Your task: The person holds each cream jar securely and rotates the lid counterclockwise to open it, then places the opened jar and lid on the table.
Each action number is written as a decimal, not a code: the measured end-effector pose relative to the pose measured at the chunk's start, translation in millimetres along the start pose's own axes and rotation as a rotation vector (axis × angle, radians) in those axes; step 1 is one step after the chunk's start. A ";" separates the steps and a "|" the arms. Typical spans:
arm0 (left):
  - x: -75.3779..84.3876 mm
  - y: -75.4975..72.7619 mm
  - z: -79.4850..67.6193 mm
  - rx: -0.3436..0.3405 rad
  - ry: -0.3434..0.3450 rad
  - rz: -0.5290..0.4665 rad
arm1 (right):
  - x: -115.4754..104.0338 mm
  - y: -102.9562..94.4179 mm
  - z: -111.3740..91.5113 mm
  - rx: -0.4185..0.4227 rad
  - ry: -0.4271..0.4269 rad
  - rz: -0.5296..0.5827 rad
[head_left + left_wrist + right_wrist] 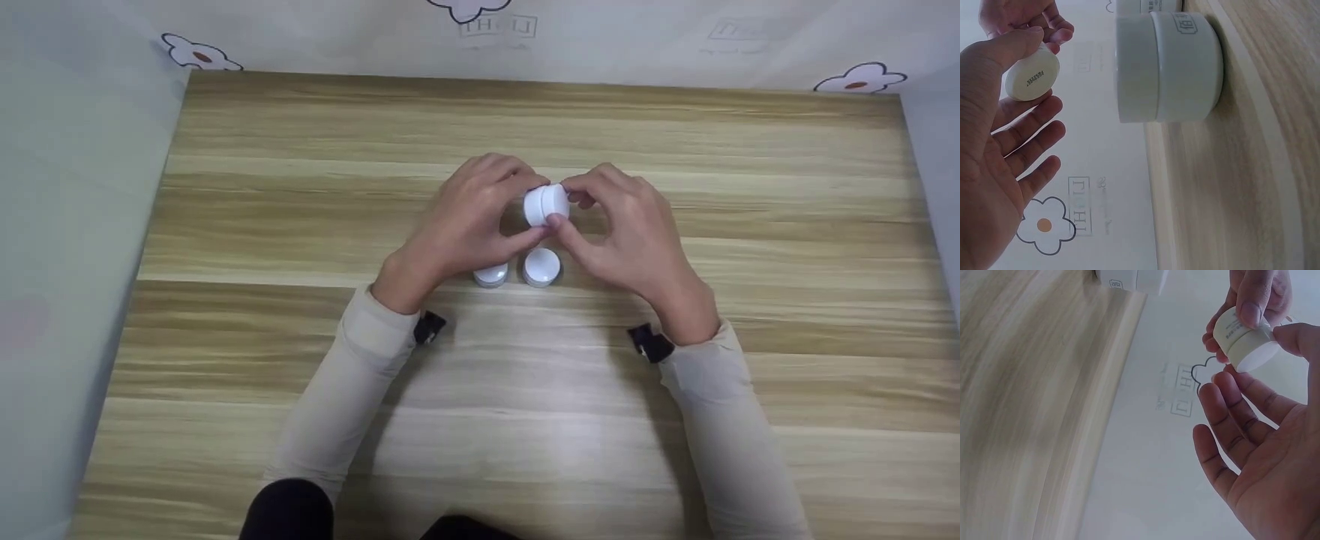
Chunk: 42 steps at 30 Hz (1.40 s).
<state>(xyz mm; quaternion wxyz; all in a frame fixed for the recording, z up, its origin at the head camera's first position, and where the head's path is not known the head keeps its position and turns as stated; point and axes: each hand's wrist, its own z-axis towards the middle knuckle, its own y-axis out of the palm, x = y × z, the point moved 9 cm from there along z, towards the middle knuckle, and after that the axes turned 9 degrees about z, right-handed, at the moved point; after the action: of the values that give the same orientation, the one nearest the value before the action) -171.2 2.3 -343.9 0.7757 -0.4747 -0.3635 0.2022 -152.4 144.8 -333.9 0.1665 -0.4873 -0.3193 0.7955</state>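
Note:
Above the table a small white cream jar (546, 205) is held sideways between both hands. My left hand (476, 214) pinches its base end between thumb and fingers; the underside of the jar (1033, 76), with a printed code, shows in the left wrist view. With thumb and index finger my right hand (630, 225) pinches the lid (1255, 351), its other fingers spread loosely. The lid sits on the jar, with a seam between them. Two more white jars stand below the hands: one jar (541, 267) in full view, the other jar (491, 275) partly hidden by my left hand.
The wood-grain table (540, 420) extends around the hands. Behind it rises a pale backdrop (337, 37) with flower drawings and faint lettering. A small black device (429, 328) is at the left wrist, and another black device (649, 343) at the right.

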 end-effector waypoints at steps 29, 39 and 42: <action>0.4 2.7 1.8 -0.026 0.003 -0.001 | 2.9 0.2 1.0 0.003 0.029 -0.006; 0.4 1.6 1.1 -0.014 0.007 0.009 | 2.7 -1.4 1.7 0.016 0.029 0.021; 0.2 1.4 1.1 -0.016 -0.001 0.014 | 2.6 -2.7 1.9 0.028 0.023 0.037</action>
<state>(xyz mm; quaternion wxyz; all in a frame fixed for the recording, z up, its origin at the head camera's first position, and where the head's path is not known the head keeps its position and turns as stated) -171.7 3.8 -344.7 0.7702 -0.4833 -0.3621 0.2051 -155.4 147.6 -333.2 0.1623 -0.4999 -0.2969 0.7973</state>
